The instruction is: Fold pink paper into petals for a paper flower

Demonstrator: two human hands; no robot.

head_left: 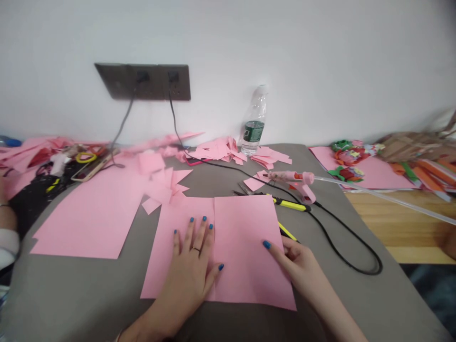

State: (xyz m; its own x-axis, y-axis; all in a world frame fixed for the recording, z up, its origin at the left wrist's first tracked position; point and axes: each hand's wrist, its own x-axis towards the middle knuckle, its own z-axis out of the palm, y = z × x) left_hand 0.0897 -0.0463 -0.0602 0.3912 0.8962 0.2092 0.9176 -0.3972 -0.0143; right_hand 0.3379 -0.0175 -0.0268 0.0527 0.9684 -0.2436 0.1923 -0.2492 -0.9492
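A pink sheet of paper [242, 270] lies on the grey table before me, with a line like a crease down its middle. My left hand [192, 263] rests flat on its left half, fingers spread and pointing away from me. At the right edge, my right hand [297, 261] pinches the sheet, thumb on top and the other fingers curled at the edge, partly hidden. Just beyond the sheet lie a yellow-and-black tool [292, 204] and a pink glue gun [302, 183] with a long clear glue stick in its back.
Larger pink sheets [92, 223] lie left, with pink paper scraps [217, 149] along the wall. A water bottle [254, 123] stands at the back. A black cord [356, 268] loops on the right. Paper flowers [351, 161] sit far right. Another person's arm [7, 218] shows at left.
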